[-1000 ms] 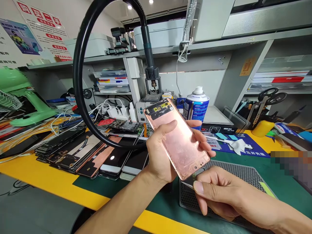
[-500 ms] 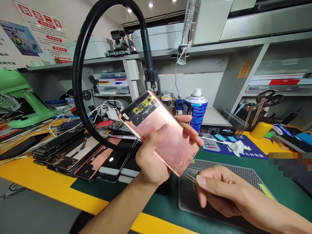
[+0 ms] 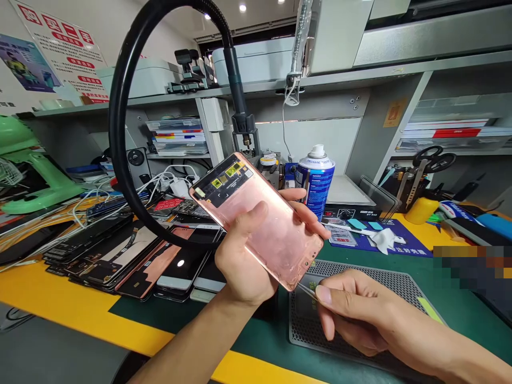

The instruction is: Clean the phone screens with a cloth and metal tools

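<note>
A phone screen (image 3: 268,229) with a copper-coloured back is tilted up above the bench, its flex board and yellow contacts at the upper left end. My left hand (image 3: 244,256) grips it by both long edges, thumb over the copper side and fingers round the far edge. In my right hand (image 3: 356,306), thumb and fingers pinch a pair of thin metal tweezers (image 3: 307,291). Their tips are at the screen's lower corner; whether they touch it I cannot tell. Below lies a grey perforated mat (image 3: 304,333).
Left of my hands lie rows of phone screens (image 3: 146,264). A black flexible hose (image 3: 117,128) arches over them. Behind stand a blue spray can (image 3: 318,178) and a flat heating plate (image 3: 348,192). A white cloth (image 3: 386,240) and a yellow bottle (image 3: 422,209) lie to the right.
The tweezers' tips have come up to the screen's lower corner from slightly apart. My left hand still holds the screen, and the whole view has shifted a little.
</note>
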